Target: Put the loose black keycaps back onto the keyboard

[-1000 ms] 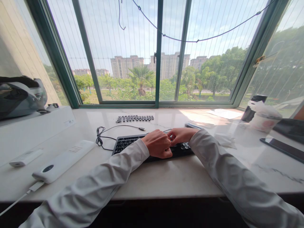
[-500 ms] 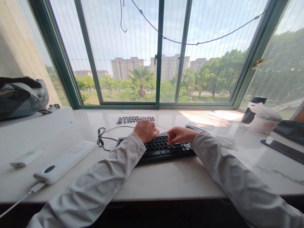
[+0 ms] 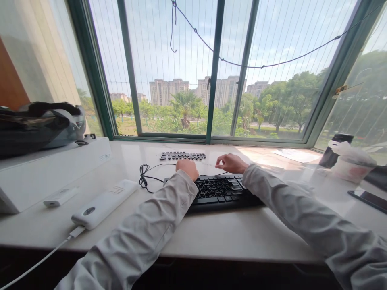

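Observation:
A black keyboard [image 3: 217, 189] lies on the white marbled tabletop, many of its keys bare of caps on the left and middle, with caps still on some at the right. My left hand [image 3: 187, 168] is over its upper left part, closed, its back toward me and its fingertips hidden. Above the keyboard's far edge hovers my right hand [image 3: 232, 164], thumb and fingers curled into a pinch; anything between them is too small to make out. Loose black keycaps [image 3: 183, 156] lie in rows behind the keyboard, beyond my left hand.
A bundled black cable [image 3: 145, 177] lies left of the keyboard. Further left are a white power bank [image 3: 104, 203] with a plugged-in cable, a small white device [image 3: 61, 197] and a white box [image 3: 54, 169]. A phone [image 3: 370, 200] and a plastic-wrapped cup [image 3: 352, 163] sit at the right.
My right hand has lifted from the keys and moved toward the keyboard's far edge. My left hand has turned so its fingers are hidden. The view has shifted left and tilted slightly.

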`<state>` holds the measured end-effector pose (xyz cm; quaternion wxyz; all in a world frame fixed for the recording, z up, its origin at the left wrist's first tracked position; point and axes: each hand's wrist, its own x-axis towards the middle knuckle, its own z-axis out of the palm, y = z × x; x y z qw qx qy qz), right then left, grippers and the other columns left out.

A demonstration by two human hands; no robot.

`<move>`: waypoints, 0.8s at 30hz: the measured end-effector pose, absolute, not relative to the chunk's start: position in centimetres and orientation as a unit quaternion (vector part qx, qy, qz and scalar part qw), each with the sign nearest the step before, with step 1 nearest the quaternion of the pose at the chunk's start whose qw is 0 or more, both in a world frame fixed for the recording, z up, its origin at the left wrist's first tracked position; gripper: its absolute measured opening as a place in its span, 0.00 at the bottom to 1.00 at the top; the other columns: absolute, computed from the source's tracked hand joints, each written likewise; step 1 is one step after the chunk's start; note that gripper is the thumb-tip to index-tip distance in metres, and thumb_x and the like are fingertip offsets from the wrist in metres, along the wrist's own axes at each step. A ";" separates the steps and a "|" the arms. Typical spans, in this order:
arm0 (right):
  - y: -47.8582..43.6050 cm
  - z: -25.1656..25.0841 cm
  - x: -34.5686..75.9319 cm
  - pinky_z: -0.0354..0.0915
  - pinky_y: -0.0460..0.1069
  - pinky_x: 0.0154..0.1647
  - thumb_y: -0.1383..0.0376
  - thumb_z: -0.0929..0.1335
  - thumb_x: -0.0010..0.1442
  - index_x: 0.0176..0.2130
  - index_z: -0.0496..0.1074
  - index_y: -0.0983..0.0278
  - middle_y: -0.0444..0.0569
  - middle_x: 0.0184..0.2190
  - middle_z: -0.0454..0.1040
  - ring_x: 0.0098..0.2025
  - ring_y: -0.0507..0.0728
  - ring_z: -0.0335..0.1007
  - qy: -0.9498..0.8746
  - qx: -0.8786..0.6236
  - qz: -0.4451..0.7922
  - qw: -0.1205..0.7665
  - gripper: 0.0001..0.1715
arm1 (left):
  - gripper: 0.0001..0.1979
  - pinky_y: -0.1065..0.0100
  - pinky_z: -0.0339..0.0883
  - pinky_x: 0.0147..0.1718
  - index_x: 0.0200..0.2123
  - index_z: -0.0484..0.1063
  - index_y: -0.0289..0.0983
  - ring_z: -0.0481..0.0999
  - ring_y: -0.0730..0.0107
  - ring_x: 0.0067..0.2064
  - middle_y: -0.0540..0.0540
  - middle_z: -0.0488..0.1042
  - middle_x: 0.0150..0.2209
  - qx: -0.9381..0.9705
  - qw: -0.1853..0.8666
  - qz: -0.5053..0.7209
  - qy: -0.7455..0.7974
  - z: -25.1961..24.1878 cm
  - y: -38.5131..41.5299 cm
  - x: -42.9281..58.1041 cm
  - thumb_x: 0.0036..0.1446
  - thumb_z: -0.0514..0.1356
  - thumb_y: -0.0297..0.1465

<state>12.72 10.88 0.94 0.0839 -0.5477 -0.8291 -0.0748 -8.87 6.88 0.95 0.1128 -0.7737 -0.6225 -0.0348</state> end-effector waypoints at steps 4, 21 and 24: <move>15.4 1.5 10.0 0.60 0.49 0.40 0.52 0.68 0.55 0.39 0.78 0.57 0.51 0.39 0.76 0.40 0.57 0.70 -0.826 -0.551 -0.112 0.052 0.17 | 0.18 0.63 0.66 0.40 0.40 0.76 0.32 0.75 0.56 0.43 0.35 0.76 0.41 -0.761 0.111 -0.034 -0.639 1.0 6.9 -8.7 0.57 0.54 0.38; 24.4 -1.5 5.2 0.64 0.57 0.50 0.57 0.64 0.62 0.48 0.69 0.64 0.52 0.49 0.69 0.48 0.57 0.67 -0.811 -0.568 -0.135 -0.029 0.18 | 0.16 0.64 0.66 0.38 0.39 0.77 0.32 0.75 0.58 0.43 0.36 0.77 0.41 -0.769 0.106 -0.072 -0.626 0.8 6.8 -8.6 0.55 0.54 0.35; 24.6 -1.4 5.3 0.64 0.57 0.49 0.57 0.64 0.62 0.48 0.69 0.64 0.51 0.48 0.69 0.48 0.56 0.67 -0.809 -0.573 -0.128 -0.029 0.18 | 0.16 0.64 0.66 0.38 0.39 0.77 0.32 0.75 0.58 0.43 0.36 0.77 0.40 -0.768 0.106 -0.075 -0.627 0.8 6.8 -8.5 0.55 0.54 0.34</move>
